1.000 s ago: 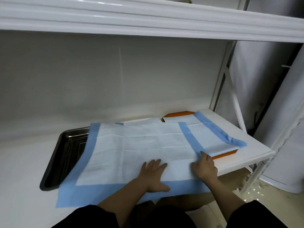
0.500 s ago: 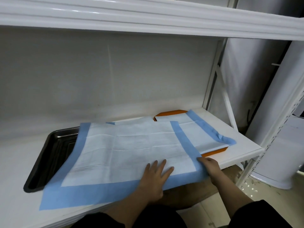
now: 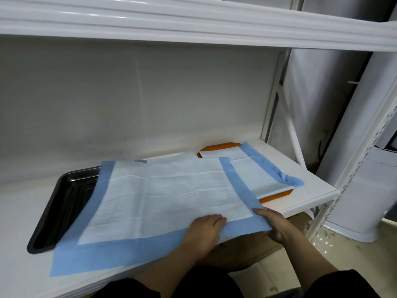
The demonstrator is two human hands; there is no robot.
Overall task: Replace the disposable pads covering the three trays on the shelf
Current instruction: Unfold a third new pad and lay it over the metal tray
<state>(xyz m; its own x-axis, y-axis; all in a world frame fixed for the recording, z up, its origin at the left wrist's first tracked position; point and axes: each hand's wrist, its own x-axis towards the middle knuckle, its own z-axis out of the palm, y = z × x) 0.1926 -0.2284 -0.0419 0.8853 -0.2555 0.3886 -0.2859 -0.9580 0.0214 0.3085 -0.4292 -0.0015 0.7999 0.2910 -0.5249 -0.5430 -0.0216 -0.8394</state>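
Note:
A large white pad with a blue border lies spread across the white shelf, and its front edge hangs over the shelf's front edge. Its left side covers part of a black tray. My left hand rests on top of the pad's front border with the fingers together. My right hand pinches the pad's front right corner, thumb on top and fingers underneath. At the right an orange tray sits under a second blue-bordered pad. Whatever lies beneath the middle of the large pad is hidden.
The upper shelf board runs overhead close to the camera. A white upright post with holes and a diagonal brace bound the shelf's right end. The grey back wall closes the rear. A white bin stands on the floor to the right.
The large pad has slid toward the front, over the shelf edge. My left hand's fingers have drawn together from a spread. My right hand now pinches the front right corner.

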